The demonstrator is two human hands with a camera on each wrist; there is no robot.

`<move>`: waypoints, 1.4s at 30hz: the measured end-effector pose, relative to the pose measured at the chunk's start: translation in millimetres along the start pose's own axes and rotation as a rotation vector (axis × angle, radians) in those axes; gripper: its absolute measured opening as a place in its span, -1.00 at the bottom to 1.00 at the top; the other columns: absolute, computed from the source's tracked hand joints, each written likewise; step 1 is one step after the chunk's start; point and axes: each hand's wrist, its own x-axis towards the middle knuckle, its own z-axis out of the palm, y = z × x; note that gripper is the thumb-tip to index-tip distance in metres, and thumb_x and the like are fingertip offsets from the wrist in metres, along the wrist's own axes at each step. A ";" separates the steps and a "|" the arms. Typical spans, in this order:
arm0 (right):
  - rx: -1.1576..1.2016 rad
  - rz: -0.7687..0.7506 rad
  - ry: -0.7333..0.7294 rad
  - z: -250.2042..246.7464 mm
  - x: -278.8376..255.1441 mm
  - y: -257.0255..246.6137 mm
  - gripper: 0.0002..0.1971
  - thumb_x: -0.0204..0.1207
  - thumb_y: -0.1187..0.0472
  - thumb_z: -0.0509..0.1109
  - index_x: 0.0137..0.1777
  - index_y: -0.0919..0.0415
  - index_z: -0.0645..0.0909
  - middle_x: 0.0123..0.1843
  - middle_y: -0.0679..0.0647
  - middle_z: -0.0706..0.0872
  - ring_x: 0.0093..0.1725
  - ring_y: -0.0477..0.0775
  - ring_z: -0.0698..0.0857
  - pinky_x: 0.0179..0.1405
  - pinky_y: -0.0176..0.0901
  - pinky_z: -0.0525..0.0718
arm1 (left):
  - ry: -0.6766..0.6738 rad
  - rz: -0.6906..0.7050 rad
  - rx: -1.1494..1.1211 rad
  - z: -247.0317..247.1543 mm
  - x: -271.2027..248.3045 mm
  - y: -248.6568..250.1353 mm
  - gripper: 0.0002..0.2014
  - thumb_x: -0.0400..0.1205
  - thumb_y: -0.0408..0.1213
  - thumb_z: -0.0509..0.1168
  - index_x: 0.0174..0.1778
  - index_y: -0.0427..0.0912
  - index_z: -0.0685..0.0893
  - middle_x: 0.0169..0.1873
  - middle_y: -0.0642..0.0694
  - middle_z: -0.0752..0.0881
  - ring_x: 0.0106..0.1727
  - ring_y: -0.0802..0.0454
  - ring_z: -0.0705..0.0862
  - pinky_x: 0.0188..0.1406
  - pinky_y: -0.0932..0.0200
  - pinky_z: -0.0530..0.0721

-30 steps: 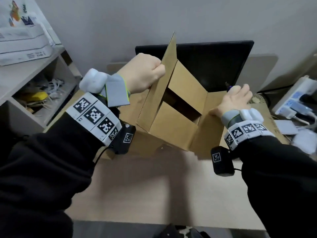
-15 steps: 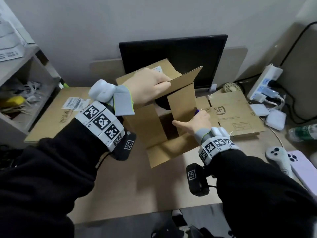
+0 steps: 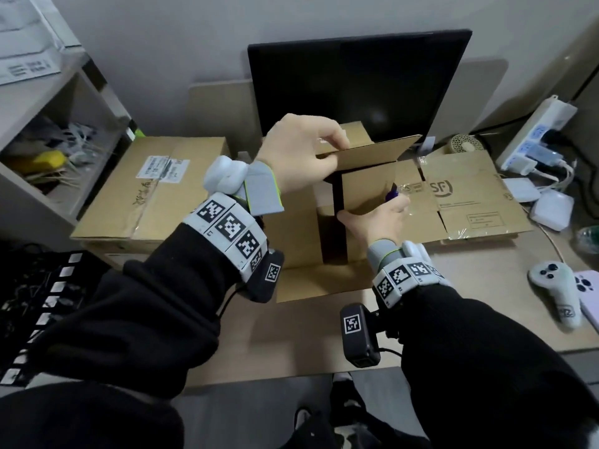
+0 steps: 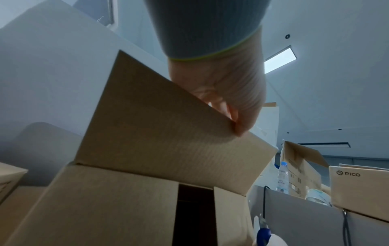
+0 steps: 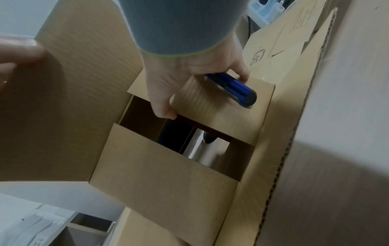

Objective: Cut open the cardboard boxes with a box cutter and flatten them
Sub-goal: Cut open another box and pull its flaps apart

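Observation:
An open brown cardboard box [image 3: 301,241] stands on its side at the desk's middle, its open end toward me. My left hand [image 3: 301,157] pinches the upper long flap [image 4: 168,133] at its edge and holds it raised. My right hand [image 3: 376,218] holds a blue box cutter [image 5: 233,88] in its curled fingers while the thumb hooks the edge of a short inner flap [image 5: 221,106]. In the head view the cutter's blue tip [image 3: 393,191] pokes up above that hand. A dark gap shows between the two inner flaps.
A flattened SF box [image 3: 466,196] lies right of the open box, a sealed box [image 3: 152,186] left. A black monitor [image 3: 356,82] stands behind. A power strip [image 3: 534,134], white adapters, a game controller [image 3: 557,290] and a phone sit at the right; a shelf [image 3: 48,131] is left.
The box has been tipped down from its raised, tilted pose onto the desk. My right hand came in from the right flap to the inner short flap. The view swung right and down.

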 end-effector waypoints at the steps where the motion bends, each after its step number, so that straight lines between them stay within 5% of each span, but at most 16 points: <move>1: 0.010 -0.010 -0.002 -0.9 0.0 -2.1 -0.01 0.11 -0.10 0.66 0.41 0.30 0.20 0.37 0.18 0.41 0.38 0.20 0.44 0.38 0.00 0.46 | 0.087 0.046 0.052 -1.8 -1.1 -7.6 -0.76 0.38 -0.23 0.31 -0.09 -0.03 0.81 -0.04 0.14 0.78 0.14 0.06 0.70 0.16 -0.12 0.62; 3: 0.042 -0.009 -0.011 -2.9 3.1 -5.4 0.00 0.11 -0.11 0.65 0.41 0.30 0.19 0.35 0.17 0.42 0.38 0.20 0.45 0.37 0.02 0.48 | 0.304 0.050 0.174 -4.1 -1.0 -29.6 -0.70 0.30 -0.14 0.36 -0.05 0.01 0.78 0.14 0.07 0.74 0.30 -0.06 0.62 0.22 -0.27 0.52; 5: 0.103 -0.005 -0.015 -4.9 7.2 -9.5 0.01 0.09 -0.09 0.65 0.42 0.29 0.18 0.33 0.16 0.43 0.34 0.18 0.48 0.35 0.03 0.53 | 0.473 -0.109 0.213 -3.1 -5.4 -54.7 -0.50 0.32 0.02 0.44 0.19 -0.01 0.70 0.33 -0.05 0.59 0.41 -0.13 0.50 0.38 -0.21 0.41; 7: 0.137 -0.004 -0.018 -6.6 9.1 -15.9 -0.01 0.07 -0.06 0.65 0.40 0.28 0.19 0.30 0.14 0.43 0.28 0.18 0.51 0.28 0.04 0.59 | 0.506 -0.309 0.135 6.9 -13.8 -75.0 -0.24 0.39 0.10 0.42 0.47 -0.20 0.47 0.45 -0.24 0.42 0.50 -0.21 0.36 0.53 -0.05 0.25; 10: 0.147 0.005 -0.032 -6.6 9.7 -26.8 -0.11 0.10 -0.01 0.63 0.35 0.23 0.20 0.29 0.14 0.43 0.16 0.15 0.53 0.13 0.04 0.65 | 0.539 -0.467 -0.080 37.5 -26.2 -87.8 -0.09 0.48 -0.04 0.44 0.57 -0.47 0.13 0.50 -0.40 0.22 0.55 -0.32 0.25 0.61 -0.06 0.16; 14: 0.133 -0.014 -0.058 -6.9 4.9 -37.2 -0.18 0.18 -0.01 0.61 0.33 0.21 0.23 0.24 0.09 0.43 0.01 0.08 0.43 -0.01 -0.07 0.57 | 0.425 -0.749 -0.241 71.7 -37.6 -81.7 0.30 0.33 0.01 0.61 0.63 -0.40 -0.24 0.61 -0.29 -0.05 0.66 -0.15 -0.02 0.55 0.31 -0.12; 18: 0.159 -0.034 -0.115 -4.2 4.7 -32.0 -0.21 0.19 -0.06 0.58 0.29 0.18 0.22 0.13 0.05 0.44 0.00 0.10 0.49 0.04 0.13 0.70 | 0.291 -0.935 -0.130 89.4 -34.2 -71.9 0.31 0.26 -0.07 0.66 0.64 -0.35 -0.19 0.64 -0.22 -0.03 0.64 -0.13 0.04 0.56 0.07 0.12; 20: 0.152 -0.077 -0.143 -5.1 3.3 -26.7 -0.24 0.26 -0.03 0.58 0.29 0.23 0.22 -0.02 -0.04 0.40 -0.08 0.01 0.48 -0.03 0.02 0.66 | 0.235 -1.007 -0.032 90.9 -30.6 -75.5 0.24 0.30 -0.10 0.64 0.64 -0.37 -0.14 0.64 -0.24 -0.01 0.62 -0.18 0.09 0.55 0.06 0.13; 24: 0.216 -0.068 -0.178 -10.1 11.4 -9.7 -0.36 0.35 0.10 0.53 0.27 0.24 0.22 -0.08 -0.04 0.43 -0.11 0.00 0.50 -0.34 -0.22 0.51 | 0.195 -0.870 -0.099 92.2 -37.3 -90.2 0.15 0.27 -0.17 0.61 0.60 -0.33 -0.03 0.58 -0.24 0.09 0.59 -0.21 0.14 0.54 0.10 0.16; 27: 0.377 0.007 -0.182 -21.4 22.6 1.5 -0.42 0.28 0.08 0.48 0.21 0.18 0.26 0.08 0.07 0.54 0.05 0.10 0.60 -0.17 -0.02 0.70 | 0.153 -0.672 -0.282 88.1 -54.6 -101.4 0.14 0.32 -0.35 0.54 0.65 -0.24 -0.13 0.61 -0.17 0.11 0.63 -0.07 0.13 0.52 0.24 0.13; 30: 0.547 0.127 -0.149 -30.9 35.7 18.4 -0.60 0.42 0.21 0.40 0.17 0.18 0.30 -0.07 0.02 0.53 -0.12 -0.03 0.61 -0.37 -0.26 0.69 | 0.012 -0.582 -0.279 81.8 -64.6 -109.0 0.08 0.34 -0.38 0.41 0.69 -0.06 -0.13 0.62 -0.07 0.17 0.58 0.00 0.24 0.47 0.22 0.25; 34: 0.826 0.373 -0.084 -26.0 48.5 47.7 -0.71 0.32 0.18 0.31 0.03 0.16 0.39 -0.22 0.05 0.54 -0.36 0.00 0.56 -0.46 -0.25 0.57 | -0.254 -0.446 -0.109 77.9 -68.5 -101.1 0.02 0.36 -0.46 0.39 0.70 -0.04 -0.01 0.68 -0.01 0.08 0.66 0.03 0.12 0.51 0.30 0.13; 38: 0.892 0.613 -0.057 -24.4 55.2 78.6 -0.77 0.30 0.17 0.28 -0.03 0.15 0.52 -0.20 0.08 0.62 -0.31 0.11 0.62 -0.29 -0.14 0.64 | -0.612 -0.309 0.096 95.8 -76.0 -87.0 0.03 0.36 -0.38 0.42 0.69 0.01 -0.01 0.69 0.01 0.00 0.69 0.01 0.02 0.64 0.10 0.08; 42: 0.875 0.720 -0.083 -27.1 59.3 103.5 -0.74 0.47 0.28 0.20 0.13 0.18 0.58 -0.06 0.15 0.69 -0.15 0.17 0.69 -0.08 0.06 0.71 | -0.822 -0.274 0.198 121.4 -92.6 -79.0 0.04 0.36 -0.33 0.46 0.69 0.02 0.00 0.69 0.02 0.00 0.69 -0.04 0.03 0.64 0.02 0.12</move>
